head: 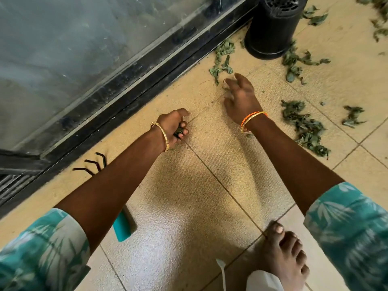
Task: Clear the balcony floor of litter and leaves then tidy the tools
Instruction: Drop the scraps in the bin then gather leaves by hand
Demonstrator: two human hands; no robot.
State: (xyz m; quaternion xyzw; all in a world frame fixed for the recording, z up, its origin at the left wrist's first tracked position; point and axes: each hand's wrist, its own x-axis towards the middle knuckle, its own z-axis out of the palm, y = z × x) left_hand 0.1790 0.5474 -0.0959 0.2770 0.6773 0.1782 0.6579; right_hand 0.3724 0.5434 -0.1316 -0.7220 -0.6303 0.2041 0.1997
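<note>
Two forearms in teal leaf-print sleeves (37,255) reach down from the lower corners, and a bare foot (283,255) stands on the tiled balcony floor (189,206) at the bottom edge. The left hand (173,128) hovers low over the floor with its fingers (183,131) curled round a small dark-green clump of leaves, most of it hidden inside the fist. The right hand (241,97) reaches forward, its fingers loosely spread and bent downward, their tips blurred; it holds nothing that can be made out. Just beyond those fingertips lies a small scatter of wilted green leaves (222,59) beside the sliding-door track (147,66). More leaves (304,127) lie to the right of the right wrist, and others spread around the base of an upturned black plastic pot (273,26). A hand rake with black tines (92,164) and a teal handle (122,227) lies on the floor under the left forearm, its middle covered by the arm. A white object at the bottom edge is cut off. No writing is legible.
</note>
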